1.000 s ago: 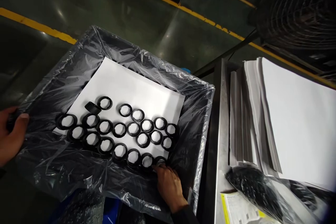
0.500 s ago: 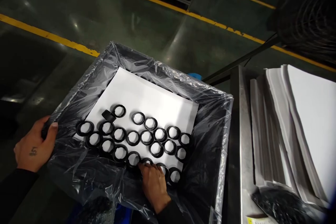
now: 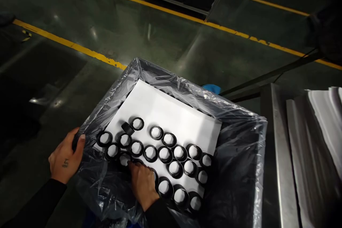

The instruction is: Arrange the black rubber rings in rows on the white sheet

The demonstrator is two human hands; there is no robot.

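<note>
the person's left hand point(image 3: 64, 162) is closed around the near left part of the rim of a dark bin point(image 3: 229, 107), with the thumb lying on the upper side of the edge. the right hand point(image 3: 144, 183) reaches down inside, palm downward, its fingertips against a ring at the left part of the nearest row; whether they pinch it or only press on it, one cannot tell. the black rings point(image 3: 181, 169) are in the bin, on a white sheet point(image 3: 171, 108) that covers much of its base. most lie flat, white showing through their openings, in loose rows across the near half of the sheet, many touching or just beside their neighbours. one tilted ring point(image 3: 128, 128) stands on edge toward the left, close by a flat one. the right hand hides part of the nearest row. a clear plastic liner point(image 3: 100, 194) spreads over the walls and folds in wrinkles over the near side. to the right, beside a metal frame point(image 3: 280, 156), stands a stack of sheets point(image 3: 307, 164). a blue object point(image 3: 212, 88) shows past the far rim, and beyond it yellow lines point(image 3: 160, 6) cross the dark green floor point(image 3: 162, 53).
</note>
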